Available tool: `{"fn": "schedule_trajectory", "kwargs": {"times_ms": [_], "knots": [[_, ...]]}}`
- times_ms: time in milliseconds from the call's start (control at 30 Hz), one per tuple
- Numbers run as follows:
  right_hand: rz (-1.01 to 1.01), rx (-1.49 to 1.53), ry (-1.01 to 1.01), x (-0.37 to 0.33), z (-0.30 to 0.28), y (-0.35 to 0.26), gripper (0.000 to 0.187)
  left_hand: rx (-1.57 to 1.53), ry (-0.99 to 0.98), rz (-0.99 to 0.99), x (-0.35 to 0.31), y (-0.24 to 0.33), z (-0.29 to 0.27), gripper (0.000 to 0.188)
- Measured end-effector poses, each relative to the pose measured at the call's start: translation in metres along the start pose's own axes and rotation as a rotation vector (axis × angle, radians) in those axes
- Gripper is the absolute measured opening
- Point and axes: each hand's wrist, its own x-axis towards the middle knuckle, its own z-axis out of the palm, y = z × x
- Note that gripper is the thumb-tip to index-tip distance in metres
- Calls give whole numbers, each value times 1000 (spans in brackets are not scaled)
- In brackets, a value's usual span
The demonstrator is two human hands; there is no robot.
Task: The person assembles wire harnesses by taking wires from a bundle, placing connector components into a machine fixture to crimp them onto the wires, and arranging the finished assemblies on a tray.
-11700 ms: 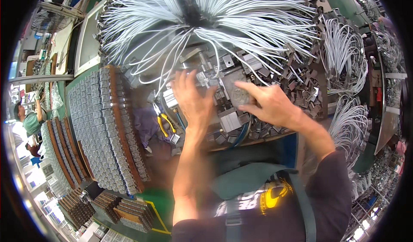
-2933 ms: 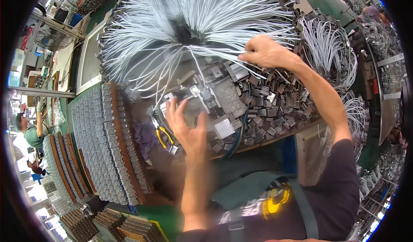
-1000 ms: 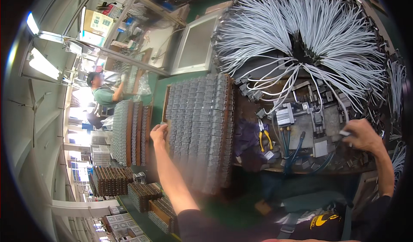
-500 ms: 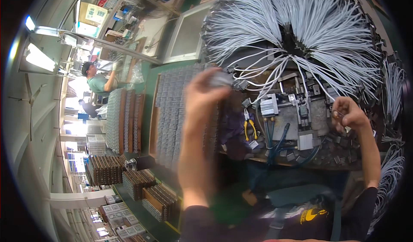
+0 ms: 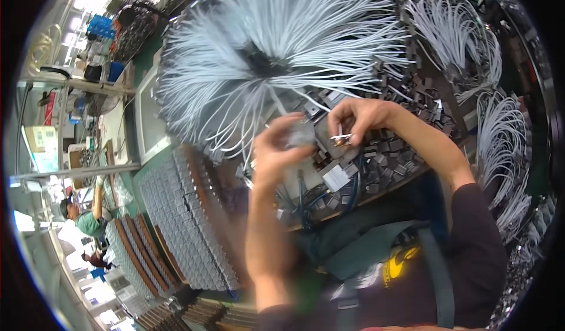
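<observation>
My left hand (image 5: 272, 154), smeared by motion, is closed around a small grey block (image 5: 302, 134) whose details are blurred. Close to its right, my right hand (image 5: 366, 121) pinches a thin white cable end (image 5: 340, 136) between thumb and fingertips, with a brassy bit below it. The two hands are apart, above the cluttered work surface. Behind them fans out a large round bundle of white cables (image 5: 329, 30), several strands hanging toward my hands. Below the hands sits a fixture with a pale metal block (image 5: 336, 178) and dark blue hoses (image 5: 356, 185).
Small grey metal pieces (image 5: 382, 163) litter the bench on the right. More white cable bundles (image 5: 500, 148) hang at the far right. Rows of grey blocks (image 5: 182, 213) stand on the left. A person in a green shirt (image 5: 88, 224) is farther off at left.
My view has swung to the right. My right hand has come in from the right, closer to my left hand. The left hand still holds the grey block.
</observation>
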Motion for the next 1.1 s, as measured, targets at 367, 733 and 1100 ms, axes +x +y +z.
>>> {"fn": "schedule_trajectory", "kwargs": {"times_ms": [367, 733, 1100], "knots": [[-237, -1100, 261, 15, 66, -7, 36, 796, 21, -19, -59, 33, 4, 50], [-77, -878, 179, 29, 64, 6, 37, 226, 14, -125, -65, -46, 5, 61], [-89, -826, 190, 24, 64, 12, 34, 474, -161, -154, -62, -15, 6, 60]]}}
